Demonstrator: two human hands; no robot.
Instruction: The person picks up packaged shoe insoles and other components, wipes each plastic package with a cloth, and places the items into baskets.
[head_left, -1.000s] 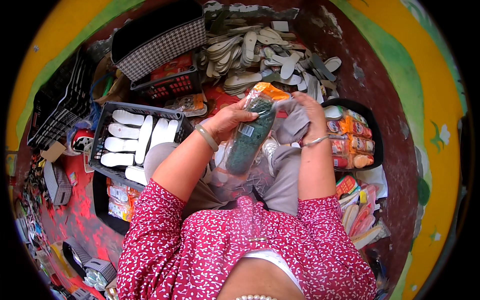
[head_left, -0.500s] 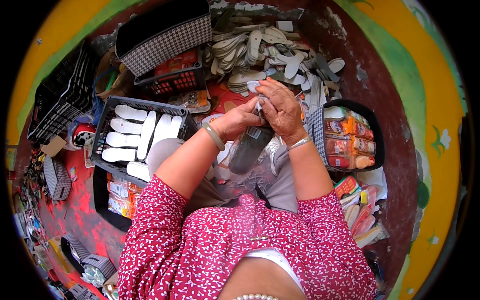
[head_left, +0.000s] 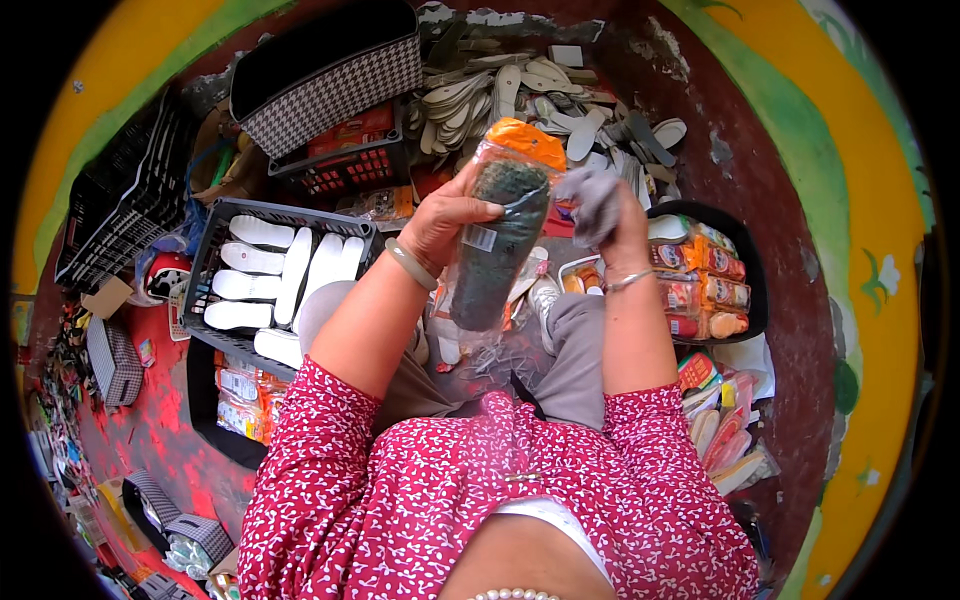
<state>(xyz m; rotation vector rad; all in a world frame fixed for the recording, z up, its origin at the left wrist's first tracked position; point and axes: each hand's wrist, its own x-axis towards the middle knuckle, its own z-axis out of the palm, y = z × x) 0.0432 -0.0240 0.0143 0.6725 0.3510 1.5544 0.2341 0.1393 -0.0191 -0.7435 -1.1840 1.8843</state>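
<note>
My left hand (head_left: 447, 218) is closed on the edge of a clear plastic package of dark insoles (head_left: 498, 250). The package hangs tilted above my lap, with an orange header at its top and a barcode label on its side. A crumpled grey cloth (head_left: 592, 205) is bunched in my right hand (head_left: 628, 238), just right of the package; it is a little blurred, and most of the fingers are hidden.
White insoles fill a dark crate (head_left: 215, 255) at the left. Packaged insoles stand in a fabric box (head_left: 755, 290) at the right. A loose insole pile (head_left: 470, 105) lies beyond my hands. Stacked black crates (head_left: 125, 190) and a houndstooth box (head_left: 335, 90) stand far left.
My hands have parted from the top of the package. The left has kept hold of it and the orange header now shows; the right has moved right, with the grey cloth now plainly visible.
</note>
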